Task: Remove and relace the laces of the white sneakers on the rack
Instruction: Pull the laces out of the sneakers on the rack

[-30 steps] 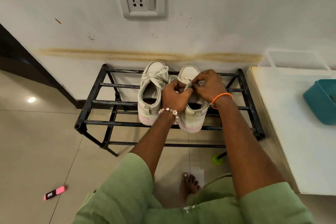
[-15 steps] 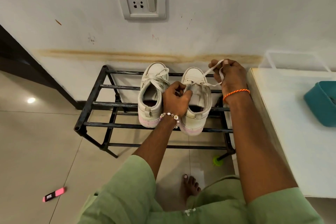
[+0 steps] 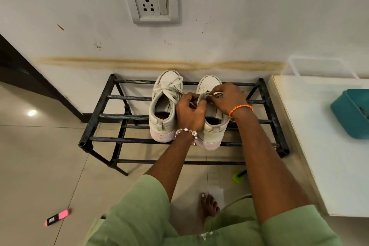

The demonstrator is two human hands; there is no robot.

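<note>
- Honestly nothing here I can actually read.
- The pink marker [image 3: 58, 217] on the floor has a white label on its black part, but the print is too small and blurry to make out.
- The wall socket plate [image 3: 151, 2] has no lettering I can see, just holes and a switch.
- No brand or logo showing on either sneaker [image 3: 164, 106].
</note>
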